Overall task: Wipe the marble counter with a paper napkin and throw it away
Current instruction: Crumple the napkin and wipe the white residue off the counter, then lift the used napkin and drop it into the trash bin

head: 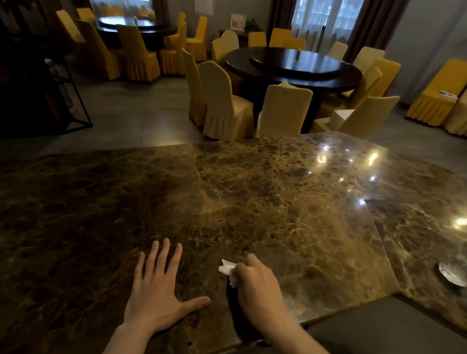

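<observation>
On veined marble counter (pixel 256 202), right hand (pixel 256 282) presses crumpled napkin (pixel 228 270).

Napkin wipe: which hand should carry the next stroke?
Right. The right hand is closed on the napkin against the marble counter; the left hand lies flat, empty.

Most of paper napkin (pixel 228 270) hidden inside right hand (pixel 256 280); both forearms cut off at btm edge.

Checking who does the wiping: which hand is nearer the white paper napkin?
Right. The right hand holds the paper napkin crumpled in its grip on the marble counter. The left hand lies flat and open to the napkin's left, not touching it.
</observation>
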The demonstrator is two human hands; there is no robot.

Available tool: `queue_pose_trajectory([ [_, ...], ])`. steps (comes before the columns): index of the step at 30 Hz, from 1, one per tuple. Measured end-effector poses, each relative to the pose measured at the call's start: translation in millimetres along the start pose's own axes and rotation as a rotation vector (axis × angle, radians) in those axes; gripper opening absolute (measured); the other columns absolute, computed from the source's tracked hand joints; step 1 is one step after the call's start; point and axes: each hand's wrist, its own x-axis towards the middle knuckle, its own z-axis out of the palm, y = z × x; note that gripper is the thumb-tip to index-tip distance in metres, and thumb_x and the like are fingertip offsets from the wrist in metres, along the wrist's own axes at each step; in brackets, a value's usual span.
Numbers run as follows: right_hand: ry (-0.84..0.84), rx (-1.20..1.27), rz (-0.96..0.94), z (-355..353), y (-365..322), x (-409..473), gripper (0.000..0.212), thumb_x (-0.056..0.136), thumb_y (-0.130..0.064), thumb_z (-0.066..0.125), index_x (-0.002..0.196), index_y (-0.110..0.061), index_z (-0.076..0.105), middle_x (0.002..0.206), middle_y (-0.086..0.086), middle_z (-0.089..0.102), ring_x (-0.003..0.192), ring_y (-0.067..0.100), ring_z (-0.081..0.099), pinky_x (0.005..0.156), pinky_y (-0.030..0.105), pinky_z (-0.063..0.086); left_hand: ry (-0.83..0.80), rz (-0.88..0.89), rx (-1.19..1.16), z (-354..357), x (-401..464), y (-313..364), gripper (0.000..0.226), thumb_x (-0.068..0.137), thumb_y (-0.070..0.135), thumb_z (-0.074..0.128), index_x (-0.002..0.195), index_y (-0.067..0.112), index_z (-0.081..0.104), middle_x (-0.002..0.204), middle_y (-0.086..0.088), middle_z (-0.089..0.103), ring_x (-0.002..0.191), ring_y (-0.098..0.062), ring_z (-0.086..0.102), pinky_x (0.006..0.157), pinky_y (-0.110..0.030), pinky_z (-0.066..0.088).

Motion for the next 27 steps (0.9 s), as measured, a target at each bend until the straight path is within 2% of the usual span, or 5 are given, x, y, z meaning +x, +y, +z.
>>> queue_pose_trajectory([
  [6,0.19,-0.07,0.405,-48,78,24,0.007,0.094,-0.008,0.063,0.092,-0.008,0.069,0.093,0.007,0.056,0.081,0.029,0.059,0.066,0.034,0.042,0.01,0.008,-0.005,0,-2,0,0.142,0.051,0.116,0.014,0.158,0.032,-0.025,0.166,0.001,-0.036,0.15,-0.02,-0.039,0.128,-0.052,-0.016],
  [12,0.043,0.018,0.06,2,10,3,0.005,0.089,-0.011,0.068,0.091,-0.015,0.068,0.093,-0.004,0.052,0.074,0.016,0.049,0.065,0.028,0.037,0.012,0.003,0.002,1,0,0,0.142,0.05,0.116,0.014,0.158,0.032,-0.025,0.166,0.001,-0.036,0.15,-0.02,-0.039,0.127,-0.052,-0.017],
  [16,-0.06,0.638,0.284,-38,27,9,0.036,0.094,-0.003,0.063,0.121,-0.026,0.069,0.109,-0.007,0.072,0.094,0.006,0.065,0.08,0.021,0.052,0.006,0.008,-0.003,0,-1,-1,0.142,0.05,0.116,0.014,0.158,0.032,-0.025,0.167,0.001,-0.035,0.15,-0.02,-0.038,0.127,-0.052,-0.018],
  [19,-0.12,1.246,0.457,-70,39,13,0.039,0.098,0.003,0.056,0.112,-0.026,0.076,0.09,0.002,0.077,0.072,0.015,0.069,0.059,0.023,0.053,0.011,0.016,-0.004,-2,-2,0,0.142,0.051,0.115,0.016,0.159,0.031,-0.022,0.167,0.0,-0.033,0.151,-0.021,-0.036,0.127,-0.052,-0.017],
  [27,-0.182,1.684,0.461,-80,21,8,0.028,0.084,-0.013,0.063,0.105,0.001,0.076,0.09,0.017,0.074,0.072,0.023,0.068,0.059,0.029,0.055,0.01,0.012,-0.002,-4,-3,1,0.144,0.049,0.116,0.012,0.16,0.03,-0.021,0.168,-0.001,-0.032,0.152,-0.022,-0.035,0.128,-0.052,-0.015],
])
